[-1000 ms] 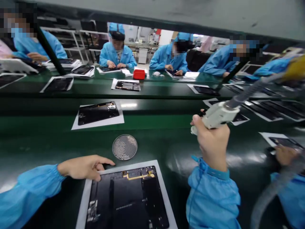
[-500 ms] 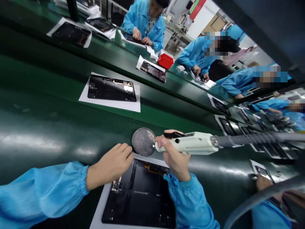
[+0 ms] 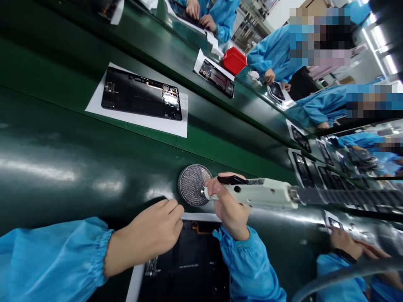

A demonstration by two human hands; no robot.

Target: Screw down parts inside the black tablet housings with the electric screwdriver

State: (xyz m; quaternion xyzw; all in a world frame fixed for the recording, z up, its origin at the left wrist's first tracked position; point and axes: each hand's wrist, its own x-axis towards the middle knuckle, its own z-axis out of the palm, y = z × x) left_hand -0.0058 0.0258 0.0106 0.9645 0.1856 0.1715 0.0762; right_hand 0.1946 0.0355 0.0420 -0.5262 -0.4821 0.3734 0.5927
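In the head view, the right hand [image 3: 231,209] was closed around the pale, smooth plastic body of a driver [image 3: 267,193], with a ribbed grey cable [image 3: 333,196] at its rear. The driver's tip was at the round, dimpled dish [image 3: 190,184]; contact could not be confirmed. The dish lay just beyond the far edge of a white sheet [image 3: 134,287]. On that sheet, toward the table's [image 3: 56,201] near edge, lay a flat black panel [image 3: 185,272], partly covered by both arms. The left hand [image 3: 146,235] was half curled above the panel's far left corner; its fingertips were hidden, so any grip could not be determined.
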